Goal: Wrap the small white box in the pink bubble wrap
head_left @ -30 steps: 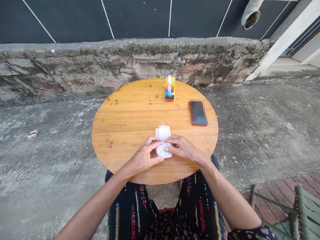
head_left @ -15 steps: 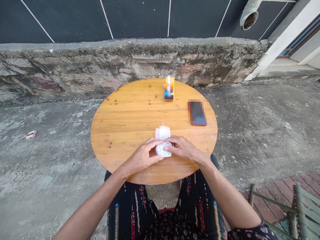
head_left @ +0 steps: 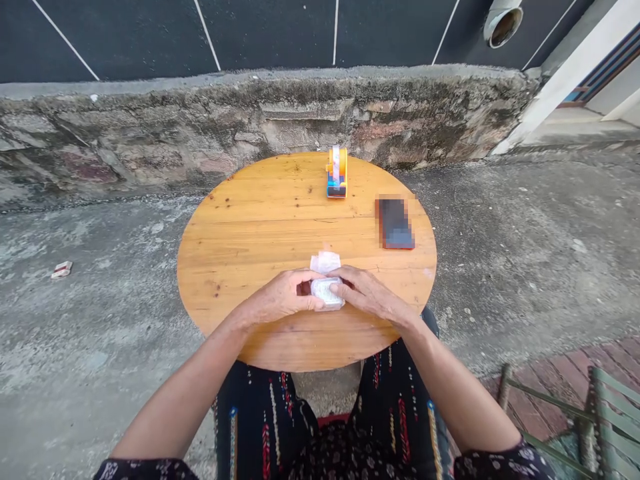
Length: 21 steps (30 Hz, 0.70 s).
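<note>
I sit at a round wooden table (head_left: 240, 227). My left hand (head_left: 277, 300) and my right hand (head_left: 367, 295) meet near the table's front edge, both with fingers closed on a small white roll of fabric (head_left: 327, 293). The loose end of the white fabric (head_left: 326, 261) lies flat on the table just beyond the roll. My fingers cover the roll's two ends.
A small orange and blue tape dispenser (head_left: 337, 173) stands at the table's far edge. A dark phone (head_left: 395, 223) lies to the right. A low stone wall (head_left: 200, 127) runs behind the table. A green metal chair (head_left: 575, 413) stands at the lower right. Rough concrete surrounds the table.
Both hands have shifted slightly away from me and closed tighter on the roll. The flat end of fabric showing beyond it has become shorter.
</note>
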Available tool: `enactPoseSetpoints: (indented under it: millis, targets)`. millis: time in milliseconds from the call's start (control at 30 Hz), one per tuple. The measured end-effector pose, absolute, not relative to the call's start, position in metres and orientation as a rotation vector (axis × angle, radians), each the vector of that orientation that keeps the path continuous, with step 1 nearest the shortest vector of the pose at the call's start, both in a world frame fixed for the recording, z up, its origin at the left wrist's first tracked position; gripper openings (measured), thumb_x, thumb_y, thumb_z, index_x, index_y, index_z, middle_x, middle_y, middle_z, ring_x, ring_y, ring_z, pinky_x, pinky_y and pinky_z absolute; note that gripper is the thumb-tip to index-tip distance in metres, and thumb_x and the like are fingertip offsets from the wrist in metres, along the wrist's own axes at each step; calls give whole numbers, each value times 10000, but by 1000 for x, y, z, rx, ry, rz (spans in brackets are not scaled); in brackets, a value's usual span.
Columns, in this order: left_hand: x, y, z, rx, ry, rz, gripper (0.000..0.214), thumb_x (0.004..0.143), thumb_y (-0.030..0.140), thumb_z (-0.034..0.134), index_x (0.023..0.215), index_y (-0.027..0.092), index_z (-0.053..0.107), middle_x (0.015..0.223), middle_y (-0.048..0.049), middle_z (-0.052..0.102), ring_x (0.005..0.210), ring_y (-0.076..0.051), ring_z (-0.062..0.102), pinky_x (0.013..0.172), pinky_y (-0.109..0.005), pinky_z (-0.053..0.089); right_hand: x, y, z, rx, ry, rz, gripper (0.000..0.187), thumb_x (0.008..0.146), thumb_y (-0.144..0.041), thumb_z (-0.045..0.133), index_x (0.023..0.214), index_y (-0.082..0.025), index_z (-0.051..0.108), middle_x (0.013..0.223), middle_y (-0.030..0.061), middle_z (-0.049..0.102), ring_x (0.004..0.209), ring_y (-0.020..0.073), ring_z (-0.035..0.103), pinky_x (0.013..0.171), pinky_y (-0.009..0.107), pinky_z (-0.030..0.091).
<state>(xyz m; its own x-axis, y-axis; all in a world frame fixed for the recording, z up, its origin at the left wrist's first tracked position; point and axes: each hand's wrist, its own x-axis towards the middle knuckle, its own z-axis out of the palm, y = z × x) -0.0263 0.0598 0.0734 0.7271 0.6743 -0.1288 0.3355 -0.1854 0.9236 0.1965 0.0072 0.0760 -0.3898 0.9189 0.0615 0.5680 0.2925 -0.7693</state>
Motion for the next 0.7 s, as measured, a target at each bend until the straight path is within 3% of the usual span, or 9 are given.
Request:
enactPoseSetpoints:
  millis: [100, 200, 367, 533, 700]
  targets:
    - [-26, 70, 71, 1662, 733, 332, 448, 726, 360, 714, 1147, 215, 669, 1021, -51, 716, 919, -224, 658, 815, -351, 515, 198, 0, 73, -1341, -2026, 919, 513, 882, -465, 607, 1325, -223, 515, 1184, 87, 646, 945, 206, 609, 821, 343, 467]
    - [-25, 79, 73, 1601, 692, 289, 450, 739, 390, 702, 1146, 204, 661, 1039, -61, 715, 930, -217, 661, 825, -343, 511, 195, -2, 66, -1437, -2018, 790, 632, 780, -422, 726, 1327, -193, 507, 1135, 105, 659, 934, 229, 614, 831, 374, 468]
    - [-23, 89, 78, 1642, 706, 239, 392, 782, 427, 653, 1098, 196, 675, 1032, -54, 705, 915, -196, 644, 802, -299, 495, 191, 6, 57, -1451, -1967, 767, 467, 842, -398, 660, 1250, -193, 565, 1021, 74, 668, 846, 195, 607, 781, 344, 462]
    - [-20, 80, 78, 1700, 825, 352, 371, 862, 488, 548, 1020, 178, 677, 835, -15, 669, 697, -135, 573, 602, -226, 434, 197, 17, 60, -1414, -1992, 780, 415, 867, -463, 624, 1184, -195, 618, 996, 70, 626, 818, 180, 574, 739, 315, 443]
    - [-13, 66, 75, 1708, 1058, 562, 416, 862, 488, 527, 1106, 172, 640, 753, 1, 632, 627, -127, 544, 578, -229, 439, 196, 25, 65, -1476, -2061, 715, 398, 902, -532, 542, 1054, -186, 665, 937, 69, 608, 782, 176, 549, 698, 303, 407]
